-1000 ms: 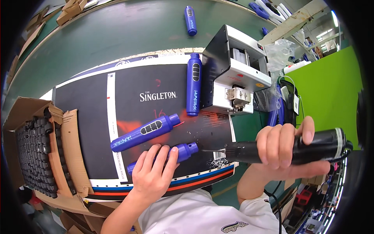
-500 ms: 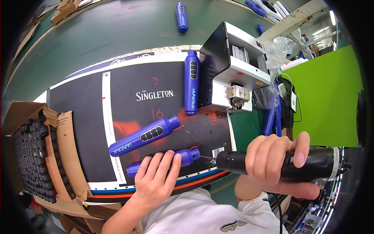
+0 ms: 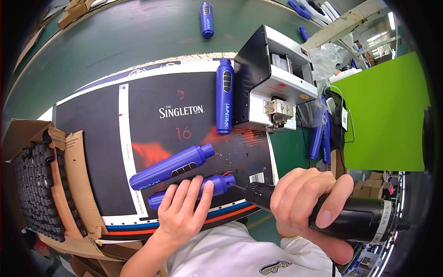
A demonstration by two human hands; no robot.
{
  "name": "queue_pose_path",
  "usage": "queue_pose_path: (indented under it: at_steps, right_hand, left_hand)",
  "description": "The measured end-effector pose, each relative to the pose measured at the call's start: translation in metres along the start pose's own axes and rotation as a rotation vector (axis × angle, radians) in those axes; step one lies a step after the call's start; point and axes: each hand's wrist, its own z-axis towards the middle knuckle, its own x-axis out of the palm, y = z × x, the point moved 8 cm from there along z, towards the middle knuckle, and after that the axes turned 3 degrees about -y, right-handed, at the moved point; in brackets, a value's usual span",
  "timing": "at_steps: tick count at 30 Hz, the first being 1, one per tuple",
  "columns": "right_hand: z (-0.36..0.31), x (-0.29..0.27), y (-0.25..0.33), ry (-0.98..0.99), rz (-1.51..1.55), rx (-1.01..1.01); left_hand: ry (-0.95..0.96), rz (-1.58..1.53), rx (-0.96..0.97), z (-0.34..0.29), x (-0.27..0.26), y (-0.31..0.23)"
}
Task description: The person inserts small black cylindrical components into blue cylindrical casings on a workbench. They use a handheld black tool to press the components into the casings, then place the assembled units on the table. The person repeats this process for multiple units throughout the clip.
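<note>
My left hand (image 3: 184,205) lies over a blue plastic tube-shaped handle (image 3: 222,183), pressing it to the mat with its fingers. Thin red wire shows at the handle's right end. My right hand (image 3: 307,203) is wrapped round a black electric screwdriver (image 3: 353,217), whose thin bit points left and reaches the handle's right end. Whether a screw sits at the tip is too small to tell. Just beyond lies a second blue handle (image 3: 170,167) with black buttons along its side. A third blue handle (image 3: 224,99) lies lengthwise farther back, buttons up.
A black-and-white machine (image 3: 272,83) with a metal feed block stands at the back right. At left, a cardboard box (image 3: 76,180) holds rows of black parts. Another blue handle (image 3: 207,21) lies on the green surface behind. More blue handles (image 3: 317,141) lie right, near a green panel (image 3: 387,115).
The screwdriver has moved left and tilted, its rear end lower, and its bit now meets the held handle's end. The second handle has rolled, turning its buttons toward me.
</note>
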Motion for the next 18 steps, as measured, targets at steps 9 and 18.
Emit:
queue_pose_path:
  at_steps: [9,18]
  right_hand:
    - [0.0,0.006,-0.005,0.018,-0.035,-0.012]
    - [0.006,0.023,-0.013,0.342,-0.163,0.039]
  left_hand:
    - [0.038,-0.032,-0.033,0.001,-0.001,0.0]
    - [-0.009,-0.029,-0.011,-0.001,-0.001,0.001]
